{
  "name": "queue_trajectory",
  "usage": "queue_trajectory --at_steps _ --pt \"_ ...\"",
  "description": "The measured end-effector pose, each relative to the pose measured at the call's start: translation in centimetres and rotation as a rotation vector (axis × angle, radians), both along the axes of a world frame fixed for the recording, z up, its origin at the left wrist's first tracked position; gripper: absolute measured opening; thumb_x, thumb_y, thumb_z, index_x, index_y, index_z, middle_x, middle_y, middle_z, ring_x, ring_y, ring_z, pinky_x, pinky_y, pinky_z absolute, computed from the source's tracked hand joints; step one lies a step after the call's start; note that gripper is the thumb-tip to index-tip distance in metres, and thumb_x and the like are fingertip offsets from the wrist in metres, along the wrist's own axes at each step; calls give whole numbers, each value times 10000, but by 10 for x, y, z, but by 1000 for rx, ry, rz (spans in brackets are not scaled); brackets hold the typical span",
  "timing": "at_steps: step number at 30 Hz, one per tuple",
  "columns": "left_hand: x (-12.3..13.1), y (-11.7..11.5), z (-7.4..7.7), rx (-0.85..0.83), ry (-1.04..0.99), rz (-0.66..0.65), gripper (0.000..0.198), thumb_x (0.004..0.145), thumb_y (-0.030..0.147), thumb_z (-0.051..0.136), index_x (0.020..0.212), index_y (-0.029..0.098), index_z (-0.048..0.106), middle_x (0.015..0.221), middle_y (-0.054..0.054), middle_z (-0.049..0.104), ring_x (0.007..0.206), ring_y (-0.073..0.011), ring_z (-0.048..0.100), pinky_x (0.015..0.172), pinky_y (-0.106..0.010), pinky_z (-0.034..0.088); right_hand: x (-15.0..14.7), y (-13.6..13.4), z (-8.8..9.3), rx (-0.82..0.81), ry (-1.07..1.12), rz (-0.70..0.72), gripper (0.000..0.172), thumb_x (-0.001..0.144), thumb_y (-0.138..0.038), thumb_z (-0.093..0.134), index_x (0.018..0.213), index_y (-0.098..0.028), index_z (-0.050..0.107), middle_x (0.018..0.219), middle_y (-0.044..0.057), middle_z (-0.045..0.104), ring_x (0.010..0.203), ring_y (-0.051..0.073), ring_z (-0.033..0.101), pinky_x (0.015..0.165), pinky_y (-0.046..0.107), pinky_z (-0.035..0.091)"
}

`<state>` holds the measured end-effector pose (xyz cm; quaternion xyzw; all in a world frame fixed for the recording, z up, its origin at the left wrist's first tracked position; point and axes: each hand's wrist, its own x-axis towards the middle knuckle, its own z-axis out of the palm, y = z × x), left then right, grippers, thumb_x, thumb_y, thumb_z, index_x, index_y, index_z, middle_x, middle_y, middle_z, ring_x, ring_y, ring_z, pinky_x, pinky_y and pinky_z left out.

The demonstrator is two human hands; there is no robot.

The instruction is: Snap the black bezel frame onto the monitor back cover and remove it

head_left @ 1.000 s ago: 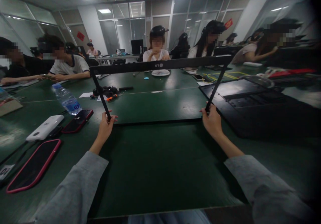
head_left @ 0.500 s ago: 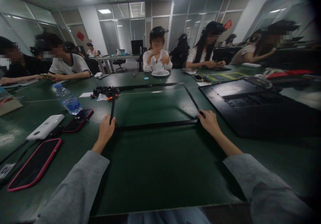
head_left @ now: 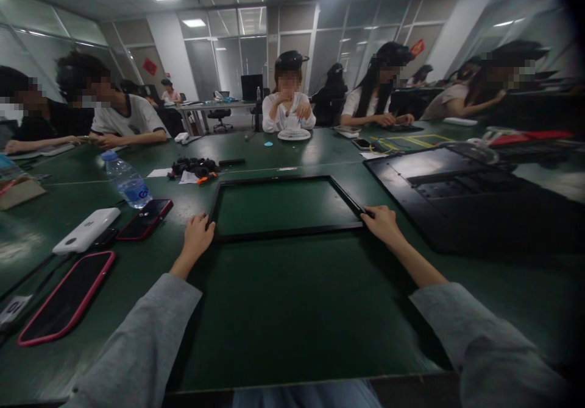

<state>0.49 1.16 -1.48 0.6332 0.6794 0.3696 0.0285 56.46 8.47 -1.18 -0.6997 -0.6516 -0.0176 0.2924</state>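
A thin black rectangular frame (head_left: 283, 232) lies flat on the green table (head_left: 292, 310) in front of me. My left hand (head_left: 197, 237) rests on the frame's near left corner, fingers curled over its edge. My right hand (head_left: 382, 223) holds the near right corner, fingers closed around the bar. Both arms wear grey sleeves.
A large black panel (head_left: 457, 195) lies to the right. At left are a pink-cased phone (head_left: 64, 301), a red-cased phone (head_left: 144, 218), a white power bank (head_left: 86, 230) and a water bottle (head_left: 125, 182). Black parts (head_left: 194, 166) and a small white fan (head_left: 294, 134) sit beyond. Several people sit around the table.
The frame stood upright a second ago with both hands on its side bars; it has been tipped away and now lies flat on the table, hands still at its near corners.
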Motion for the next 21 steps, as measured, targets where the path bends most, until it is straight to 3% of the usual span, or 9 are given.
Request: queue_trajectory --at_steps 5,9,12,16,19,21 --pt "4 -2 4 -28 14 29 354 872 367 546 1091 160 731 1328 -211 645 1360 -402 482 1160 -616 347 0 -2 0 1 -39 15 380 768 -245 564 1061 -148 786 960 143 718 1066 314 614 1003 471 432" --pt "13 -8 15 -13 -10 27 433 904 367 545 1254 154 683 1416 -211 603 1385 -382 468 1155 -614 347 2 -4 -3 -9 -14 18 375 772 -242 570 1064 -127 775 981 149 685 1056 304 596 1010 465 421" --pt "26 -19 29 -82 -50 -93 457 929 477 556 1292 228 679 1447 -159 606 1384 -370 476 1133 -643 349 2 -6 -4 18 32 20 358 774 -262 571 1051 -141 763 978 139 661 1039 302 572 988 485 427" --pt "44 -39 49 -252 -45 -297 448 880 632 622 1200 340 736 1384 -85 671 1353 -369 516 1139 -699 283 1 -12 -2 50 95 49 346 800 -326 579 1065 -175 742 977 122 638 1051 310 539 996 536 416" --pt "49 -47 56 -301 17 -353 439 798 640 723 1117 342 773 1399 -79 664 1358 -387 516 1147 -712 255 6 -22 4 73 105 -61 407 828 -355 559 1158 -180 720 1124 169 602 1134 357 498 968 580 419" --pt "49 -49 56 -293 50 -355 383 790 616 741 1036 326 791 1381 -75 673 1339 -386 534 1133 -693 298 15 -31 9 121 90 -173 444 842 -356 534 1214 -176 698 1256 213 546 1218 412 453 955 625 406"
